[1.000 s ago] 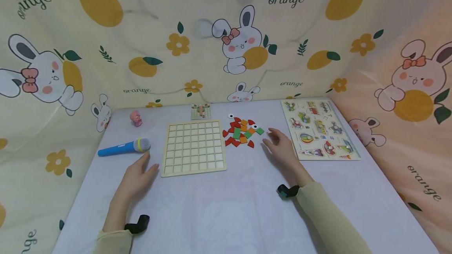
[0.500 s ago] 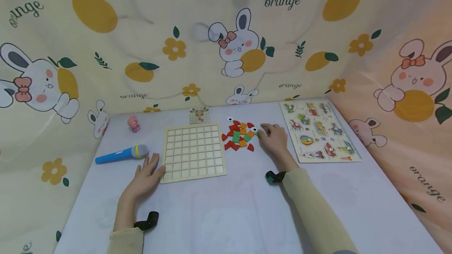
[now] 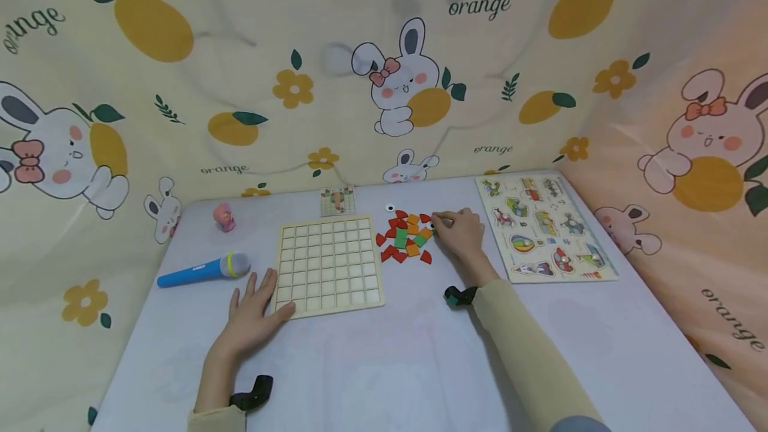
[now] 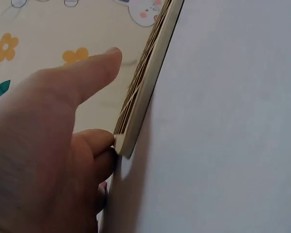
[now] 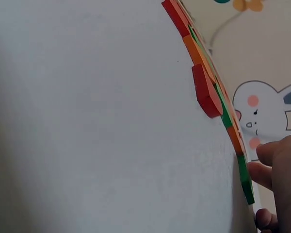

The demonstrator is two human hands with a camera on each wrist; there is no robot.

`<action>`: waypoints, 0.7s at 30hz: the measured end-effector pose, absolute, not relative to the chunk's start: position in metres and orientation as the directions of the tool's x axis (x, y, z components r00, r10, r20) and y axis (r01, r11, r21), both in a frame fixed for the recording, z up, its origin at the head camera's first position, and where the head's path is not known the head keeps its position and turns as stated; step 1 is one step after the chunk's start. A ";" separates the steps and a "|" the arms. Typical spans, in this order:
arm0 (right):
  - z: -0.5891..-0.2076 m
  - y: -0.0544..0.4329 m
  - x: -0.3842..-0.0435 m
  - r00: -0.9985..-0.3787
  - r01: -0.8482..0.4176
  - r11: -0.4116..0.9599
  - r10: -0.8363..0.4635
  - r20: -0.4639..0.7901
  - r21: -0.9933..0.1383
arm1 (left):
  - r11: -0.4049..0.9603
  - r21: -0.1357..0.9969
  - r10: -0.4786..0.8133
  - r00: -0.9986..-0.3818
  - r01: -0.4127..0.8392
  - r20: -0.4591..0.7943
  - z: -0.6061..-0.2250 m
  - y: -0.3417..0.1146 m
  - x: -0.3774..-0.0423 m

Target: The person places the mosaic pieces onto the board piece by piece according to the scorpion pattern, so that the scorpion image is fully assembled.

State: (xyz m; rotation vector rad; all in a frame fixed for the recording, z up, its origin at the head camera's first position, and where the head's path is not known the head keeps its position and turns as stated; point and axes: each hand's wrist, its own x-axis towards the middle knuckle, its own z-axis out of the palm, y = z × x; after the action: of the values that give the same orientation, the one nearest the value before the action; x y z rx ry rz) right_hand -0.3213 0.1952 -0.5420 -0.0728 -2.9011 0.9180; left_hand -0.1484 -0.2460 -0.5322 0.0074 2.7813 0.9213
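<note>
On the white table (image 3: 360, 372), a blue mic (image 3: 195, 273) with a gray ball top lies just left of the left hand (image 3: 253, 315). A small pink toy (image 3: 224, 217) stands behind it. A little picture card (image 3: 337, 201) lies behind the flat wood board (image 3: 330, 265), which has rows of square holes. A big picture board (image 3: 543, 229) lies near the right hand (image 3: 462, 235). Bunnies and oranges cover the cloth (image 3: 240, 19) behind.

Right of the wood board are the flat, smooth pieces (image 3: 401, 239): red, orange and green. Left fingers are spread, touching its edge. Right fingers are bent by a green piece; I can't tell if they pinch it. One second ago, both hands were farther from these things.
</note>
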 end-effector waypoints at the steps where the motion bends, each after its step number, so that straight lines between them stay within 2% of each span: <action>1: -0.542 0.194 -0.322 -0.994 0.020 0.820 0.076 0.073 -0.572 | 0.806 0.589 0.070 -0.978 -0.061 -0.198 -0.533 -0.245 -0.148; 9: -0.539 0.180 -0.331 -0.993 0.074 0.823 0.110 0.031 -0.564 | 0.822 0.567 0.077 -0.980 -0.042 -0.184 -0.532 -0.244 -0.147; 21: -0.545 0.175 -0.331 -0.988 0.093 0.820 0.145 0.047 -0.565 | 0.838 0.546 0.086 -0.986 -0.006 -0.143 -0.535 -0.244 -0.147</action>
State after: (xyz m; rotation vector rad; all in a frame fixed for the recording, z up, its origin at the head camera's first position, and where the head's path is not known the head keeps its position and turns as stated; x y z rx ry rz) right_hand -0.3312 0.1753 -0.5453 -0.1912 -2.9123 0.8972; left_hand -0.1469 -0.2438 -0.5347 0.0628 2.8554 0.8482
